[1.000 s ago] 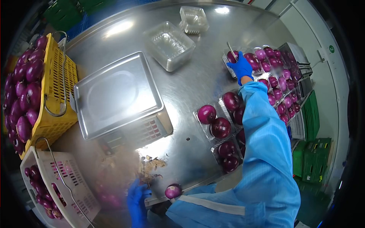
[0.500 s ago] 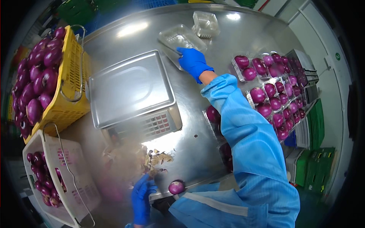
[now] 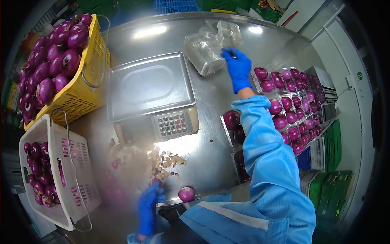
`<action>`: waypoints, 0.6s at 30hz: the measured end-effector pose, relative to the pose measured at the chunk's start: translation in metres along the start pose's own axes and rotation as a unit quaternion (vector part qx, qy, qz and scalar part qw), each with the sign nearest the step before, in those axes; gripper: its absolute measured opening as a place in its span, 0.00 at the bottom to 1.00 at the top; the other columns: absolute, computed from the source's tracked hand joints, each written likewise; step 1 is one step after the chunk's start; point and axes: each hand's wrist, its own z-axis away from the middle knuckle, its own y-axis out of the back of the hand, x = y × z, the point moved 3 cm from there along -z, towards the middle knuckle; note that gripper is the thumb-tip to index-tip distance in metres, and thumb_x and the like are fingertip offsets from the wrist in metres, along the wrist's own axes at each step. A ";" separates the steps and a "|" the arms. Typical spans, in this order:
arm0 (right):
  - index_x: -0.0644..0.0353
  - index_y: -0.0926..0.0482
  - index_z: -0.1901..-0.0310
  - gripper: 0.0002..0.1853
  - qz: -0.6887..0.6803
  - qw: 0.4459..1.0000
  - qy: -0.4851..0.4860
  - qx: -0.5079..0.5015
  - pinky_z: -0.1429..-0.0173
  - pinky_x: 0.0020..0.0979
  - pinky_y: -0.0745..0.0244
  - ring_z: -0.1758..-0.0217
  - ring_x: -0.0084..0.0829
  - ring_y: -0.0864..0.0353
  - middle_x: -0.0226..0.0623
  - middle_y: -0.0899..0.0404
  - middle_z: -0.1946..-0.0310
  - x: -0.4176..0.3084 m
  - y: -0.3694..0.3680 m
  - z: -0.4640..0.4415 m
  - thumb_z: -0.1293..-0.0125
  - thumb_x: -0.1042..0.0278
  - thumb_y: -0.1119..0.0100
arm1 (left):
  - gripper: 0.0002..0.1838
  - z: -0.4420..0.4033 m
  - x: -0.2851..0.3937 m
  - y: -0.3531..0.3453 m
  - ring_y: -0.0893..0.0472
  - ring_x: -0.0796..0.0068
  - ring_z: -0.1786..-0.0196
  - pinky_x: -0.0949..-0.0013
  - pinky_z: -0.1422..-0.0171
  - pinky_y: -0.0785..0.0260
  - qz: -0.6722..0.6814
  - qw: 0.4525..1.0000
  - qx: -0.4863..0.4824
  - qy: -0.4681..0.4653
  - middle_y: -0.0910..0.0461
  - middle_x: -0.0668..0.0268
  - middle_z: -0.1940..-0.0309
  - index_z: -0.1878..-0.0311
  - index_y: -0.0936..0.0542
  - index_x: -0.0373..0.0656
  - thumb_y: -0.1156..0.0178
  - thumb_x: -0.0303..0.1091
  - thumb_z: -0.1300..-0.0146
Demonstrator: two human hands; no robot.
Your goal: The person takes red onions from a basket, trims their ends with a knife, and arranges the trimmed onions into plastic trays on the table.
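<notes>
My right hand (image 3: pixel 238 70), in a blue glove, is closed around a small thin tool (image 3: pixel 234 57), mostly hidden by the fingers. Its fingertips are beside clear plastic trays (image 3: pixel 204 59), some blurred. Near the front edge, my left hand (image 3: pixel 148 206), also gloved, has its fingers loosely apart and nothing clearly held. A dark purple piece (image 3: pixel 157 182) lies at its fingertips, partly blurred. To its right sits a single red onion (image 3: pixel 186 194). Peelings (image 3: pixel 167 162) are scattered above the left hand.
A scale (image 3: pixel 152 87) stands left of centre on the steel table (image 3: pixel 211 162). Onions fill a yellow crate (image 3: pixel 87 73) and a white crate (image 3: pixel 79 162) at the left. Packed onion trays (image 3: pixel 290 103) cover the right side; others lie partly under my right sleeve.
My right hand has moved from the packed onions at the right to the clear trays, then slightly right of them. The view has shifted. My left hand stays near the peelings.
</notes>
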 end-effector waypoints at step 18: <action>0.66 0.25 0.39 0.30 0.070 0.985 -0.130 -0.086 0.42 0.32 0.27 0.45 0.33 0.21 0.43 0.22 0.44 0.162 0.099 0.072 0.40 0.62 0.30 | 0.28 0.110 0.124 0.124 0.18 0.66 0.52 0.65 0.42 0.28 -0.077 0.981 -0.036 -0.173 0.16 0.53 0.56 0.47 0.21 0.29 0.35 0.44 0.43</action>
